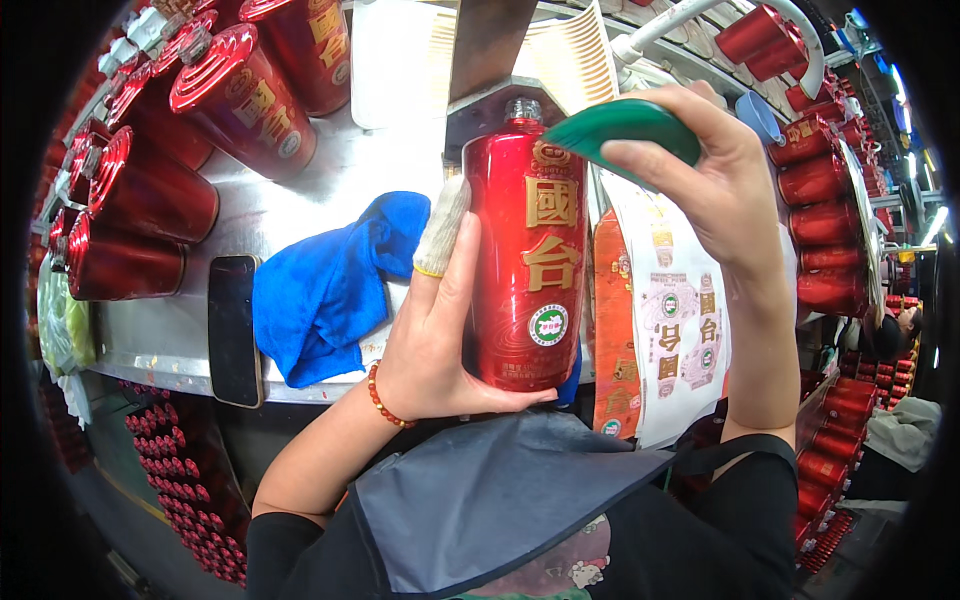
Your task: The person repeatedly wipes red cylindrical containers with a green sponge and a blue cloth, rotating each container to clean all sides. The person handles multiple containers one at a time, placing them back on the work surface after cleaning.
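A glossy red bottle (500, 260) with raised gold characters and a round green-and-white sticker lies in front of me, its clear neck pointing away. My left hand (440, 330) holds it along its left side, thumb under the base; a knitted cover (441, 235) sleeves one or more of its fingers. Pinched in my right hand (710, 160) is a curved green scraper (640, 130), its tip close to the bottle's shoulder; whether it touches I cannot tell. Right of the bottle lie printed white sheets (680, 330) of gold and green decals and an orange-red sheet (612, 330).
A blue cloth (325, 290) and a black phone (234, 325) lie on the metal table (345, 160) to the left. Several red bottles (250, 100) stand at the far left. More bottles (825, 220) line the right side, near a white pipe (660, 35) and a small blue bowl (757, 117).
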`<state>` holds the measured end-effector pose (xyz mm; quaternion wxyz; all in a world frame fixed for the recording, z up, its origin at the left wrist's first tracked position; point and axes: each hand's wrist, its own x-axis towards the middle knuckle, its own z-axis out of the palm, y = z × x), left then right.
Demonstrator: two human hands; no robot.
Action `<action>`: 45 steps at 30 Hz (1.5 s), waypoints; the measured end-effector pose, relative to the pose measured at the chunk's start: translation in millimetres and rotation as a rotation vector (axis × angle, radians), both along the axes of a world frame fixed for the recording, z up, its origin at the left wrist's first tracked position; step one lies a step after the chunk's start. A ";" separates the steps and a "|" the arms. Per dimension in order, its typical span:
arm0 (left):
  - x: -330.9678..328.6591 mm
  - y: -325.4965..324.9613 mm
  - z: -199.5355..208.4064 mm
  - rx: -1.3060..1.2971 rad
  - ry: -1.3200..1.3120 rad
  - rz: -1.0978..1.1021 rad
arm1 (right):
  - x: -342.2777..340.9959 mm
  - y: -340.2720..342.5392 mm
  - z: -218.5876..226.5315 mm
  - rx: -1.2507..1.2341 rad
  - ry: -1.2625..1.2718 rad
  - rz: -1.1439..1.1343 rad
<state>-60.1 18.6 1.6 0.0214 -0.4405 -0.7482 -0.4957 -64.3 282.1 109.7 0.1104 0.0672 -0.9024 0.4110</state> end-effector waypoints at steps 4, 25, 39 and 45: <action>-1.3 0.0 -0.8 0.014 0.015 -0.006 | -8.2 -0.8 7.2 0.082 -0.031 0.162; -4.8 2.5 -13.0 0.014 0.070 0.014 | 93.9 -67.4 -26.9 0.484 0.431 0.166; -9.8 3.2 -18.0 0.217 -0.283 -0.048 | 72.9 -17.2 -67.4 -0.543 -0.175 -0.354; -16.7 34.6 7.8 0.369 -0.661 0.133 | 89.1 -29.6 -53.7 -0.623 -0.058 -0.354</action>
